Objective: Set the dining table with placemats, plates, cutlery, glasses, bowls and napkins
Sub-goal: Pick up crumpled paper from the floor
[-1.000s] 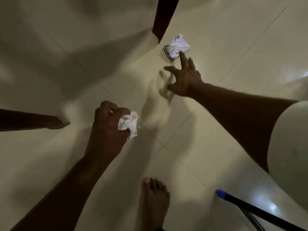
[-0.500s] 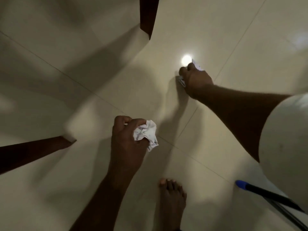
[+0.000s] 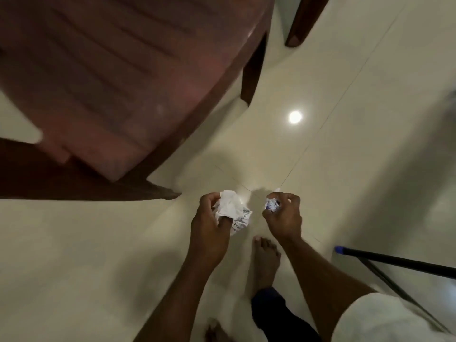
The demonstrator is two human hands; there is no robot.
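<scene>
Hiding most of a crumpled paper (image 3: 271,204), the right hand (image 3: 283,218) grips it.

Printed paper scrap (image 3: 271,204) now off the floor, crumpled in right hand (image 3: 283,219), beside left hand (image 3: 209,223).

The floor (image 3: 345,169) is glossy, smooth pale tile that mirrors a lamp. The chair (image 3: 111,82) at far left looks like reddish-brown moulded plastic with a dull sheen. Both printed wads, the larger (image 3: 234,211) and the smaller (image 3: 271,204), are crumpled white paper.
</scene>
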